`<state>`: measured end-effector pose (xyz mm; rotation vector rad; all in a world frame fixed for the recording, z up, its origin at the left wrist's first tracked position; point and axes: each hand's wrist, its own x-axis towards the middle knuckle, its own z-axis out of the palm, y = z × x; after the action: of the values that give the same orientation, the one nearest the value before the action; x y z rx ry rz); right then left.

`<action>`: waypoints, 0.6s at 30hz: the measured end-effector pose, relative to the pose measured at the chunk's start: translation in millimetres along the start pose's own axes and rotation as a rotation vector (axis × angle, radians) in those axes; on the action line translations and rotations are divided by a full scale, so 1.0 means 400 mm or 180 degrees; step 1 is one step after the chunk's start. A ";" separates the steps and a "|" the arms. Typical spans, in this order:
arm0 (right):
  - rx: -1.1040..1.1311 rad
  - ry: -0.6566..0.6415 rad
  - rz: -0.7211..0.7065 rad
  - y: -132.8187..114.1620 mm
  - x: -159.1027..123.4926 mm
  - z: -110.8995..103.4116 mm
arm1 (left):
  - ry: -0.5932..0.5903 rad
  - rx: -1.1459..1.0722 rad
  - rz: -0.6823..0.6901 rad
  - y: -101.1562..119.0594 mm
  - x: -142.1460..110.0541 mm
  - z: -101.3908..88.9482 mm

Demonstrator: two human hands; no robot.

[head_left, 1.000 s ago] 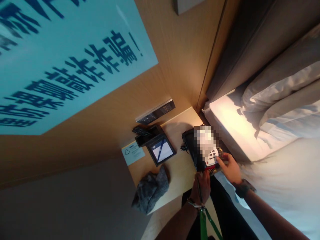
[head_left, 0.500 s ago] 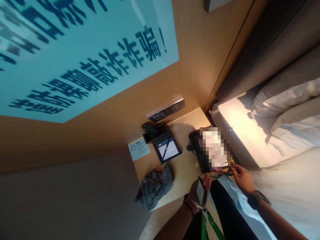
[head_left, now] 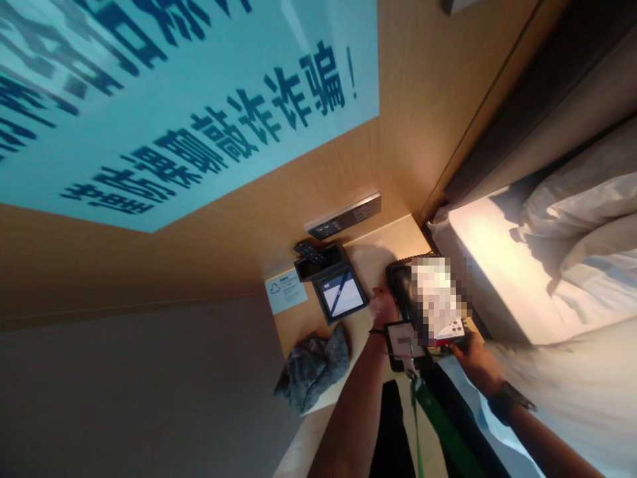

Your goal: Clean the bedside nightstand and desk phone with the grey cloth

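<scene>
The right hand's fingers curl at the near right corner of the partly blurred pack; whether they grip it, I cannot tell. The left hand's fingers bend at the left side of the black object under the pack, their hold unclear. Best, I judge, to support both sides evenly, keep the hanging badge off the near edge, mind the coiled cord on the far side, and keep the left knuckles off the notepad tray.

Smooth wooden tabletop, crumpled grey cloth (matt, fuzzy-looking), glossy poster, black plastic remote
</scene>
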<state>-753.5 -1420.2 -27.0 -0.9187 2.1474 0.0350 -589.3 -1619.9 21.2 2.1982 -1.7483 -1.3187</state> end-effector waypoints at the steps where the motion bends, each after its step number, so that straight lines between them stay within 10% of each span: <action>1: -0.0020 -0.0039 0.0029 -0.004 0.003 -0.003 | 0.0051 -0.0031 -0.0008 -0.001 -0.002 -0.001; 18: -0.0252 -0.0106 -0.0172 -0.020 -0.003 -0.015 | -0.0258 -0.2614 -0.0419 -0.107 -0.029 0.029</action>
<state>-751.8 -1427.2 -19.9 -1.0144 2.1024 0.1085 -563.2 -1589.6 -1.1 1.7933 -0.8191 -1.7475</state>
